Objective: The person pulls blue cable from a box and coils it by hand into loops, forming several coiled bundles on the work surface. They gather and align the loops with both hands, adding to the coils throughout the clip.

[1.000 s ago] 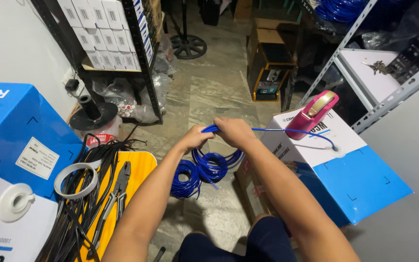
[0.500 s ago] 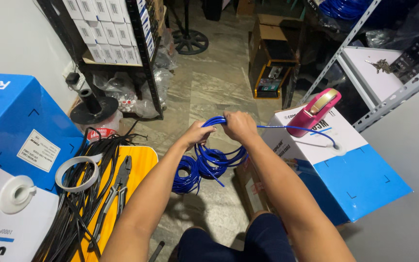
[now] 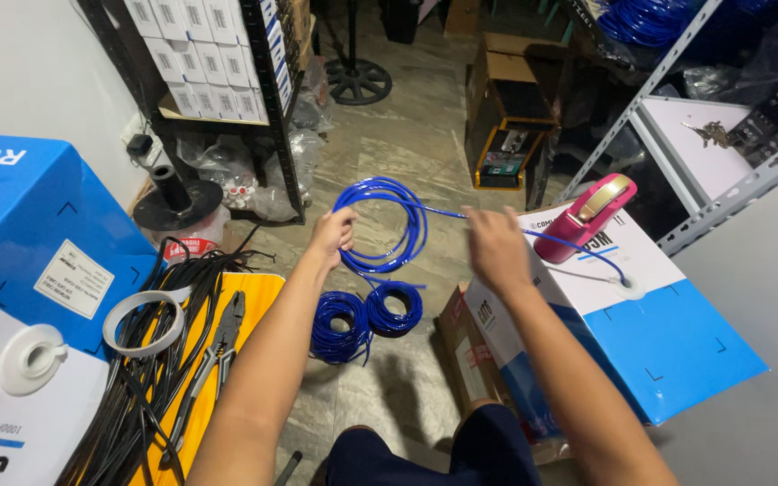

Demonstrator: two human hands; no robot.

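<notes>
My left hand (image 3: 332, 232) grips a coil of blue cable (image 3: 387, 227), held upright in the air. From the coil a blue strand runs right, through the fingers of my right hand (image 3: 495, 245), and on into a hole in the top of a blue and white cable box (image 3: 641, 315). A pink tape dispenser (image 3: 585, 216) lies on that box. Two finished blue cable coils (image 3: 365, 319) lie on the floor below my hands.
A yellow surface (image 3: 227, 360) at the left holds black cables (image 3: 146, 378), pliers (image 3: 218, 346) and a roll of tape (image 3: 144, 322). Another blue and white box (image 3: 20, 261) stands at the far left. Shelving with white boxes (image 3: 209, 54) lies ahead, metal racking at the right.
My hands have drawn apart. The blue loop in my left hand has opened into a wider coil, and my right hand has slid rightward along the strand towards the box.
</notes>
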